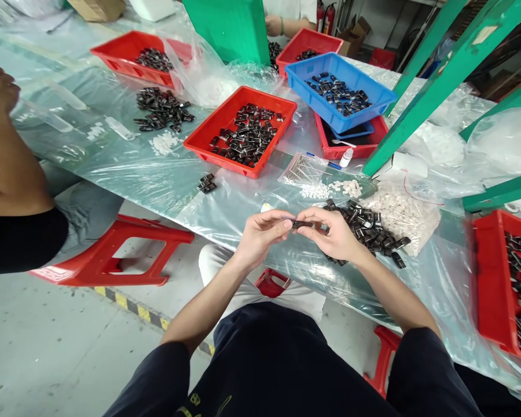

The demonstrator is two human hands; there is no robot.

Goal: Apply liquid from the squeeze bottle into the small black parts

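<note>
A small black glossy part [301, 224] is pinched between my two hands, just above the table's near edge. My left hand [263, 234] grips its left end with thumb and forefinger. Its right end sits in the fingertips of my right hand [332, 231]. What kind of part it is, I cannot make out. Beside and behind my right hand lies a pile of similar black parts [369, 226]. Small white pieces [347, 188] are scattered beyond the pile, near a clear bag of white pieces [406, 211]. A little stack of black parts [206, 183] stands to the left.
A red tray [191, 142] of black parts stands ahead, with a blue tray [297, 87] stacked on red at its right. Another red tray [481, 278] is at far right. A green post [421, 92] rises from the table. Another person's arm [13, 156] is at left.
</note>
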